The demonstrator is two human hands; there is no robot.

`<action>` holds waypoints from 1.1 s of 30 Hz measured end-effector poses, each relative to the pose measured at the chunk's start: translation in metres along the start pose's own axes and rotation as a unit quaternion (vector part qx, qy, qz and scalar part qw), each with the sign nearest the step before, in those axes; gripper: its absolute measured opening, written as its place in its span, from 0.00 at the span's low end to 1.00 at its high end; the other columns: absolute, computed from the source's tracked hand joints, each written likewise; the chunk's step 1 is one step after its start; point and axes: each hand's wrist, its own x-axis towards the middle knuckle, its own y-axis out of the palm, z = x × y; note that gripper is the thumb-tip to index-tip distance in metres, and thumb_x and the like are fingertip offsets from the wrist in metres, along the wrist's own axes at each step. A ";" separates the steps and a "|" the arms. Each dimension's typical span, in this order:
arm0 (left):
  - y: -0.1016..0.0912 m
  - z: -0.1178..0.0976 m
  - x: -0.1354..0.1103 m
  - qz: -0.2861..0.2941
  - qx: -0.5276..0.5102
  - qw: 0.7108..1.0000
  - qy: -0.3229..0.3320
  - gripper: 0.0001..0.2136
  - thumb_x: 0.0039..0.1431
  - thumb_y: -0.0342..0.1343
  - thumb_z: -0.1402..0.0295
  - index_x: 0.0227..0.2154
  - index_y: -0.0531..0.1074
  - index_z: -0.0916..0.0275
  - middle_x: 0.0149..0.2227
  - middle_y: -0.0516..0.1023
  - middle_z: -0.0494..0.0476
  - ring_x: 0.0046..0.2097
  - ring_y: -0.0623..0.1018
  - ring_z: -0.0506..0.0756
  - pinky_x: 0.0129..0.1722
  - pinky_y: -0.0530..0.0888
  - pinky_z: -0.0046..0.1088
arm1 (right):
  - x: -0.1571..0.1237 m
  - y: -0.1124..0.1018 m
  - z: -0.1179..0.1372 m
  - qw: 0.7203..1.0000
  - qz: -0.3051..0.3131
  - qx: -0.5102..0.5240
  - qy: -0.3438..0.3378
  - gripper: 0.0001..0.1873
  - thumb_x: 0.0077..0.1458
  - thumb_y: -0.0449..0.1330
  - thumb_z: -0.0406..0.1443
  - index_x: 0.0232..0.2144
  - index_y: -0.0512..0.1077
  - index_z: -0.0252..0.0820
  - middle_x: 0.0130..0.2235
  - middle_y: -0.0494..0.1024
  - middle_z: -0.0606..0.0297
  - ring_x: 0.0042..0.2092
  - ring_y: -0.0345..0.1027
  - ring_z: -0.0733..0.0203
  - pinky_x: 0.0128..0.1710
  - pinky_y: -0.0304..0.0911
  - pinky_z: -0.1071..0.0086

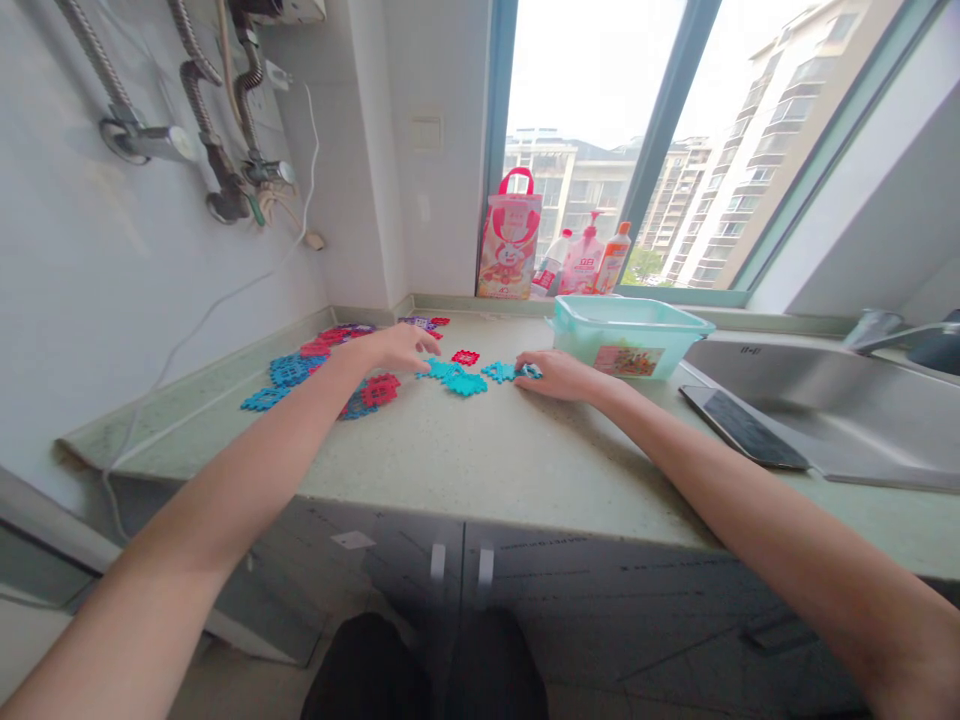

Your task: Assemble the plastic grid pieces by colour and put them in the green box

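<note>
My right hand (556,376) is closed on a turquoise toothed plastic piece (531,370), part of which sticks out between the fingers. Just left of those fingers lies another turquoise piece (498,372) on the counter. My left hand (403,347) hovers with its fingers stretched out and apart, at the left end of a cluster of turquoise pieces (465,384). A single red piece (465,357) lies behind that cluster. Beside and partly under my left forearm are piles of blue pieces (289,370) and red pieces (381,390), with some purple ones behind.
A mint-green plastic tub (577,335) stands behind my right hand. Farther right are a phone (742,427) and a steel sink (757,375). A pink bag (510,245) and several bottles (583,260) line the window. A white cable (202,320) hangs at the left.
</note>
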 end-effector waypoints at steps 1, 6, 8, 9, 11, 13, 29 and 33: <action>0.002 0.003 0.001 0.011 0.002 1.000 -0.006 0.26 0.52 0.65 0.58 0.55 0.83 0.54 0.56 0.84 0.58 0.52 0.81 0.60 0.48 0.74 0.30 | 0.001 0.001 -0.002 1.000 -0.005 0.009 -0.001 0.13 0.66 0.63 0.43 0.49 0.80 0.46 0.46 0.86 0.58 0.47 0.80 0.50 0.50 0.70 0.62; 0.009 0.009 0.005 0.038 -0.002 0.999 -0.010 0.22 0.54 0.65 0.57 0.52 0.84 0.54 0.49 0.87 0.56 0.47 0.83 0.58 0.44 0.75 0.29 | 0.002 0.004 -0.007 0.998 -0.031 0.041 0.020 0.10 0.61 0.67 0.40 0.44 0.80 0.45 0.46 0.87 0.59 0.46 0.81 0.51 0.47 0.70 0.64; 0.011 0.005 0.006 0.025 -0.001 1.000 0.001 0.22 0.56 0.64 0.54 0.51 0.84 0.54 0.48 0.87 0.56 0.46 0.83 0.58 0.43 0.74 0.29 | 0.001 0.004 -0.008 0.997 -0.043 0.045 0.046 0.12 0.59 0.68 0.39 0.45 0.80 0.44 0.46 0.87 0.57 0.46 0.81 0.51 0.46 0.70 0.64; 0.013 0.001 0.007 0.016 0.002 1.000 0.006 0.23 0.57 0.64 0.52 0.52 0.84 0.55 0.47 0.87 0.57 0.46 0.83 0.58 0.44 0.74 0.29 | 0.001 0.004 -0.009 0.996 -0.050 0.047 0.058 0.13 0.58 0.68 0.39 0.45 0.79 0.43 0.46 0.87 0.57 0.45 0.81 0.51 0.46 0.70 0.64; 0.017 -0.007 0.009 -0.002 0.006 1.000 0.018 0.24 0.59 0.62 0.50 0.53 0.84 0.57 0.48 0.86 0.59 0.46 0.82 0.58 0.45 0.73 0.30 | 0.001 0.003 -0.008 0.994 -0.065 0.052 0.075 0.13 0.58 0.68 0.39 0.45 0.79 0.43 0.46 0.87 0.56 0.45 0.81 0.52 0.45 0.70 0.65; 0.020 -0.016 0.010 -0.013 0.004 0.999 0.037 0.25 0.61 0.61 0.48 0.54 0.83 0.58 0.47 0.85 0.60 0.45 0.81 0.58 0.45 0.72 0.31 | 0.001 0.003 -0.007 0.991 -0.081 0.060 0.083 0.13 0.58 0.68 0.39 0.45 0.79 0.42 0.47 0.86 0.56 0.44 0.80 0.52 0.45 0.70 0.65; 0.033 -0.029 0.015 -0.018 -0.092 0.994 0.061 0.28 0.55 0.66 0.45 0.52 0.84 0.57 0.48 0.84 0.61 0.44 0.79 0.58 0.42 0.71 0.29 | 0.008 0.005 0.020 0.971 -0.195 0.134 0.037 0.17 0.57 0.66 0.42 0.48 0.78 0.44 0.48 0.85 0.57 0.49 0.79 0.52 0.51 0.71 0.59; 0.037 -0.040 0.014 -0.014 -0.125 0.987 0.097 0.31 0.53 0.68 0.45 0.55 0.83 0.58 0.47 0.84 0.60 0.43 0.79 0.58 0.40 0.71 0.30 | 0.008 0.005 0.023 0.971 -0.185 0.150 0.002 0.17 0.57 0.66 0.41 0.48 0.78 0.43 0.49 0.85 0.58 0.51 0.78 0.53 0.53 0.71 0.59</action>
